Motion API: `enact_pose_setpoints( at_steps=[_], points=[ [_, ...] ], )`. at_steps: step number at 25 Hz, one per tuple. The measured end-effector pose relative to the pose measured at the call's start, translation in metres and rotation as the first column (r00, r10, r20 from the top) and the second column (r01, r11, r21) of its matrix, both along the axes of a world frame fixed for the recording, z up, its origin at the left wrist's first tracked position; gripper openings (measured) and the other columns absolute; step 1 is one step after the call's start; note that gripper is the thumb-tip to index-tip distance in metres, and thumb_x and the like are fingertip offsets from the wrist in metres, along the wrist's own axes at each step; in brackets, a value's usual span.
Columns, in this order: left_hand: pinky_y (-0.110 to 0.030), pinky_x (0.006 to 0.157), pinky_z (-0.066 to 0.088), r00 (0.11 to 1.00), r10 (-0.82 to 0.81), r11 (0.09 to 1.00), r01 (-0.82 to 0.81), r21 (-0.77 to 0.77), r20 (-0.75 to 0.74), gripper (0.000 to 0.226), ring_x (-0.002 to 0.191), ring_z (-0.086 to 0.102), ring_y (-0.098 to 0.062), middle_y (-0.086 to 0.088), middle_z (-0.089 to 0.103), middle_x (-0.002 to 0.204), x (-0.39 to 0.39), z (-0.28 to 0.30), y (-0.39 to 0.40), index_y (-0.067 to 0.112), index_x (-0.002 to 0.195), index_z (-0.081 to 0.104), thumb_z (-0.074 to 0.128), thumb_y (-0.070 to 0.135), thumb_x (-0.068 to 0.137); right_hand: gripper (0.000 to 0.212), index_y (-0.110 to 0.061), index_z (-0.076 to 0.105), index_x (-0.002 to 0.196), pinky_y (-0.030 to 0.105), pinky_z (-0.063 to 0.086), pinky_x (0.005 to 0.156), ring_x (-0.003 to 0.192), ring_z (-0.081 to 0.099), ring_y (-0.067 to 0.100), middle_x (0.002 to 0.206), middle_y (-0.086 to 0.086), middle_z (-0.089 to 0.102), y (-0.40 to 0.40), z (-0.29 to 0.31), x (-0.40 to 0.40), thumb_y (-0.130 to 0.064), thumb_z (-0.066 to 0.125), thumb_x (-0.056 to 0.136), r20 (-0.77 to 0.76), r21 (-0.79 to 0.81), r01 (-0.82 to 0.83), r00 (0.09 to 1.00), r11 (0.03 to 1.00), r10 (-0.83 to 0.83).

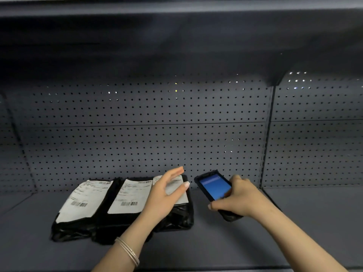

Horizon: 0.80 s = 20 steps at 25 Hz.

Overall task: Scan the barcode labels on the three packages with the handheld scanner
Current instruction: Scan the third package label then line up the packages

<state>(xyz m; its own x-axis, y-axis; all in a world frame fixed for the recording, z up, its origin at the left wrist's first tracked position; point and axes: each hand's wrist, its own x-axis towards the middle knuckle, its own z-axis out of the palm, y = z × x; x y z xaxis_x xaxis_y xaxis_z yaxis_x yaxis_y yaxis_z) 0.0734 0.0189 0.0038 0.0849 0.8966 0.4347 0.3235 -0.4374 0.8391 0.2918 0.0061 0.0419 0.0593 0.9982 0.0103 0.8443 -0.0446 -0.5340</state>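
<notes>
Wrapped around the lower end of the handheld scanner (pixel 215 188), the right hand (pixel 238 199) keeps a tight grip so the blue screen faces up where the person can read it. Its top end points away, toward the back wall with the little holes (pixel 147 134), not yet at a label. Just left of the scanner, three black packages (pixel 121 220) lie flat in a row on the shelf (pixel 235 246), touching side by side, with their white labels (pixel 129 195) facing up so the barcodes can be seen. Over the package nearest the scanner hovers the left hand (pixel 165 195), fingers spread and holding nothing; whether it touches the label I cannot tell. It looks ready to smooth or steady that package. A thin bracelet (pixel 128 252) sits on that wrist. My guess is the scanning is just about to start.
</notes>
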Motion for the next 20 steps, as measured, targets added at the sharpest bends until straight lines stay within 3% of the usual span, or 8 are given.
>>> enact_pose_setpoints(
  at_steps=[3,7,14,20],
  points=[
    [-0.024,0.107,0.034,1.0,0.028,0.999,-0.028,-0.019,0.003,0.048,0.127,0.045,0.005,0.023,0.058,0.13,0.026,-0.005,-0.004,0.038,0.124,0.055,0.065,0.048,0.077,0.082,-0.013,0.05,0.114,0.036,0.053,0.091,0.118,0.051,0.025,0.119,0.007,0.052,0.015,-0.024,0.02,-0.055,0.086,0.053,-0.006,0.007,-0.008,1.0,1.0,0.008],
    [-0.025,0.111,0.034,0.997,0.082,0.996,-0.082,-0.018,-0.017,0.041,0.126,0.046,0.008,0.022,0.059,0.129,0.04,-0.005,-0.008,0.035,0.123,0.056,0.067,0.034,0.084,0.079,-0.011,0.051,0.115,0.034,0.048,0.096,0.124,0.045,0.025,0.122,0.008,0.052,0.029,-0.054,0.03,-0.051,0.087,0.058,-0.051,-0.022,-0.026,0.998,0.999,0.025],
    [-0.041,0.109,0.041,0.99,0.143,0.989,-0.143,-0.045,-0.012,0.039,0.124,0.047,0.009,0.025,0.06,0.126,0.039,-0.003,-0.01,0.04,0.12,0.058,0.068,0.037,0.083,0.087,-0.008,0.05,0.124,0.035,0.046,0.103,0.126,0.043,0.029,0.126,0.011,0.05,0.039,-0.083,0.024,-0.056,0.083,0.059,-0.045,-0.068,0.007,0.999,0.998,-0.011],
    [-0.031,0.111,0.036,0.989,0.145,0.988,-0.145,-0.047,-0.01,0.043,0.125,0.048,0.008,0.024,0.061,0.126,0.037,-0.005,-0.009,0.038,0.12,0.058,0.068,0.042,0.079,0.095,-0.005,0.041,0.133,0.033,0.04,0.107,0.133,0.039,0.032,0.137,0.015,0.044,0.037,-0.09,-0.005,-0.061,0.077,0.066,-0.005,-0.077,0.095,0.995,0.992,-0.096]
  ],
)
